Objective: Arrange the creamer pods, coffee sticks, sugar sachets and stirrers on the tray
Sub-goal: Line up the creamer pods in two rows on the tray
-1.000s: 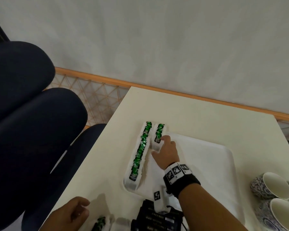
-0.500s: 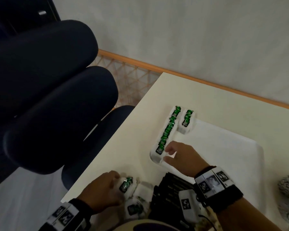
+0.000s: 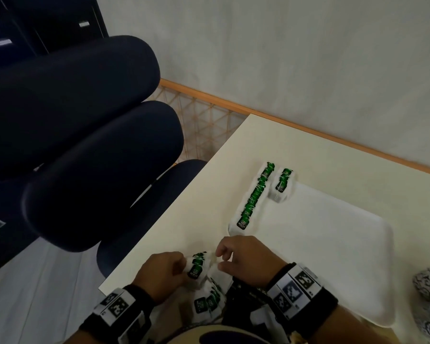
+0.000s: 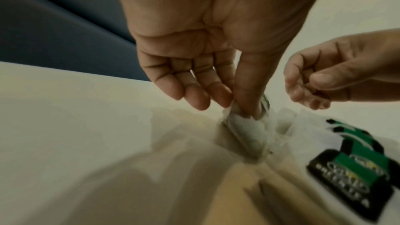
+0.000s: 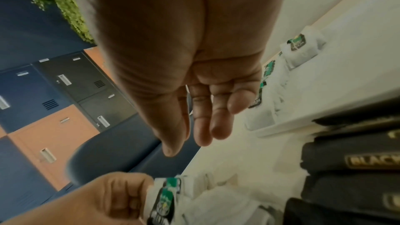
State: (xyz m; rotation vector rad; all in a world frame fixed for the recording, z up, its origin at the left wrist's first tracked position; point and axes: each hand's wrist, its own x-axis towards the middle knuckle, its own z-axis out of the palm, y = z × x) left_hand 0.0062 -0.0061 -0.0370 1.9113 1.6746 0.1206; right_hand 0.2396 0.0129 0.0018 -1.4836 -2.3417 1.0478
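Left hand pinches a white sachet with a green label between thumb and fingers, lifting it just above the table near the front edge. Right hand sits just beside it, fingers loosely curled at the sachet's far side, holding nothing that shows. More green-label sachets lie under both hands, beside black sticks. On the white tray, a long sachet row and a short one sit along its left rim.
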